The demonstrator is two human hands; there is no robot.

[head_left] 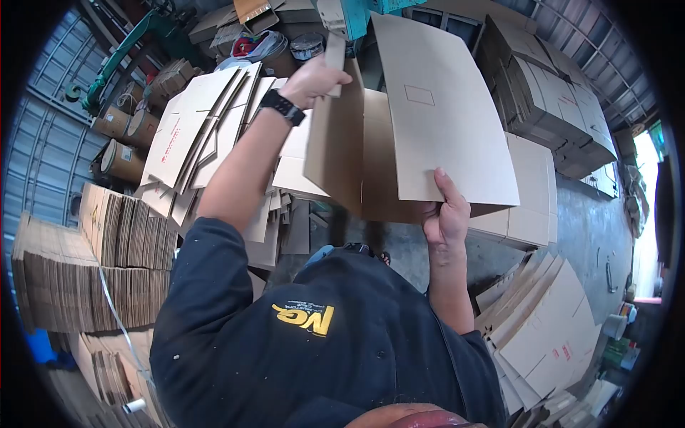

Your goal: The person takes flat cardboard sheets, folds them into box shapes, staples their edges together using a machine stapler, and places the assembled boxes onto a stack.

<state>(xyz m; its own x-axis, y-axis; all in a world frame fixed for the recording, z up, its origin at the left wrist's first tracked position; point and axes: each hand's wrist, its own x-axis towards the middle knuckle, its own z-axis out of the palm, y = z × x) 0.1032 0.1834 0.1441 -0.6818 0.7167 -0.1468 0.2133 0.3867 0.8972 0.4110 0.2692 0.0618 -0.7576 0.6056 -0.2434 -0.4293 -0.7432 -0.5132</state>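
Observation:
A large cardboard sheet [453, 121], folded into an open box shape, is held up in front of my body, its far end by a teal machine [354, 18]. My right hand [448, 210] grips its near lower edge, thumb on the outer face and fingers hidden underneath. My left hand [314, 80], with a black watch on the wrist, is closed on a narrow cardboard flap [335, 53] near the machine. A small red rectangle is printed on the sheet's upper panel.
Flat cardboard sheets [187, 128] lean at the left, above tied cardboard bundles [128, 285]. More cardboard stacks [553, 107] stand at the back right, with loose sheets [553, 332] at the lower right. Brown drums [121, 160] stand by the left wall.

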